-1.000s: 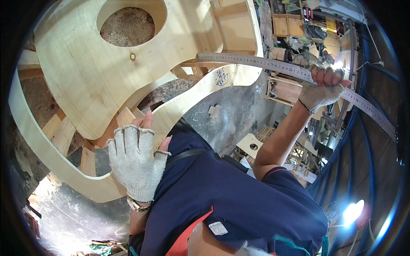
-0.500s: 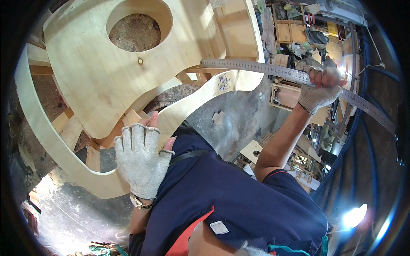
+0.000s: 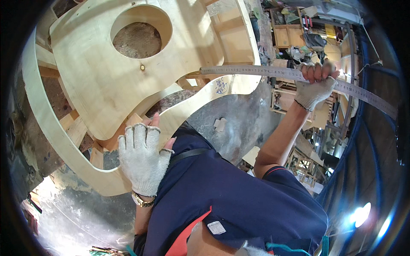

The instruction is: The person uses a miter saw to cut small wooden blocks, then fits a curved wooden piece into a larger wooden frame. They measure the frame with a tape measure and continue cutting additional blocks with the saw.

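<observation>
In front of me is a pale wooden frame, with a shaped panel [image 3: 94, 72] that has a large round hole and, around it, a curved outer rim [image 3: 55, 136]. On the near part of that rim my gloved left hand [image 3: 145, 155] lies flat, fingers stretched out and holding nothing. My gloved right hand [image 3: 317, 81] is raised at the right, its fingers wrapped around a long steel ruler [image 3: 247, 71]. One end of the ruler reaches the panel's right edge, above the rim piece with blue handwriting [image 3: 221, 85]; the other extends past my hand to the right.
Wooden side boards [image 3: 232, 36] join the frame at its far right. Behind my right arm are cluttered wooden pieces [image 3: 288, 38] and bags. A small scrap [image 3: 220, 124] lies on the grey floor. A bright lamp [image 3: 362, 215] shines at the lower right beside a dark sheet.
The ruler's outer part and my right hand have shifted slightly left. The frame sits slightly differently in view. My left hand stays flat on the rim.
</observation>
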The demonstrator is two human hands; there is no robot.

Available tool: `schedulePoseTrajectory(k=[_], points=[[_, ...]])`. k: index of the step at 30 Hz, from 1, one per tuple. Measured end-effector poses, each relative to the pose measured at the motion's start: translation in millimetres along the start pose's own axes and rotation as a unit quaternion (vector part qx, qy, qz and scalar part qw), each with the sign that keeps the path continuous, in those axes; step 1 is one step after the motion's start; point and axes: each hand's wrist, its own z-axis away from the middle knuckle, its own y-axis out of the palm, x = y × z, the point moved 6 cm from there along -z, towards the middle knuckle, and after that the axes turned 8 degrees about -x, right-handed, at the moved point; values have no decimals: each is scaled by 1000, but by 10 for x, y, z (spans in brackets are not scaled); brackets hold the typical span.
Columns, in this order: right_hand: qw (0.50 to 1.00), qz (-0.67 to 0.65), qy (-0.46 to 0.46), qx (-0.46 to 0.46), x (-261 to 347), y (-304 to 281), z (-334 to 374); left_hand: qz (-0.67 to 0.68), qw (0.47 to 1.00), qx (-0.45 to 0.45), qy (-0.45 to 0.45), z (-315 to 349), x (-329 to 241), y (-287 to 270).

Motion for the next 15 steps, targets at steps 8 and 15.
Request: schedulePoseTrajectory(k=[8,15], points=[[1000,24,-3,10,0,-49,-27,-17,1000,-3,2,19,11,30],[998,50,-17,-14,12,-4,-7,-6,1000,2,-5,17,15,29]])
